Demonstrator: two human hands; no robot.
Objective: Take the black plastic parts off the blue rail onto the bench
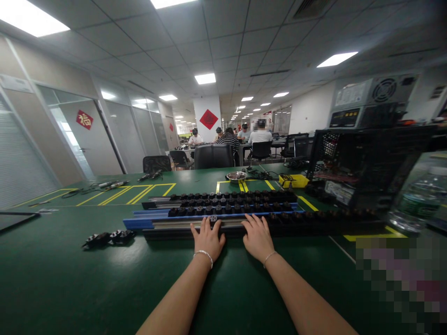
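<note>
Nearest rail (167, 234) lies lengthwise across the green table (104, 288), directly before me, black-sided with a bright metal channel along its top. Blue rail (139, 222) just behind it; further dark rails beyond. Black sockets (296, 217) line the nearest rail's right-hand stretch.

My left hand (208, 242) lies over the rail, fingers spread, a small dark socket (213, 218) right at the fingertips. I cannot tell from here whether they pinch it. My right hand (259, 238) rests at the same rail further right, fingers loosely bent and parted, gripping nothing I can see.

Handling, as I judge it: rail long and stiff, smooth-sided, likely slick under bare fingers, and weightier toward the loaded right. I would take it by both long sides, hands well apart. The socket looks light and hard, probably rigid plastic (loose dark pieces (101, 238) lie on the table at left); best taken by its sides, thumb opposing the index, keeping pressure off its top.
</note>
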